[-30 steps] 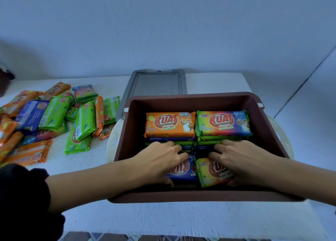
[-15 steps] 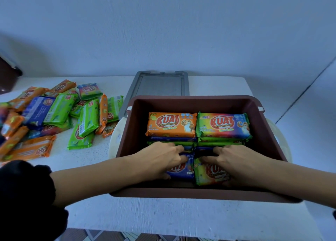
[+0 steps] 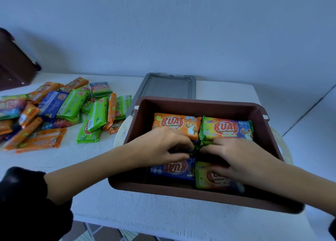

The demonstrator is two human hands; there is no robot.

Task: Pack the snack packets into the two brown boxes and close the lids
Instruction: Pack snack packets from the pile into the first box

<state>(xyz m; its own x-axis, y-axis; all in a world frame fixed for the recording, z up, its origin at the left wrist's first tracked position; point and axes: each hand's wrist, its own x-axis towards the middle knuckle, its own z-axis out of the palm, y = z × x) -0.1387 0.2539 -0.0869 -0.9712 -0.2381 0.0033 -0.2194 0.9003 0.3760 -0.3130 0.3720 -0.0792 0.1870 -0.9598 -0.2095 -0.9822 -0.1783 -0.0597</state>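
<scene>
The brown box has smooth, rounded plastic walls, with bare floor showing along its left and near sides beside the glossy flat packets. The left hand curls its fingers round a crinkled green packet mid-box; the right hand touches it too, though blur hides whether its fingers grasp. Loose packets crowd the white bench left of the rim; a flat grey lid lies behind
</scene>
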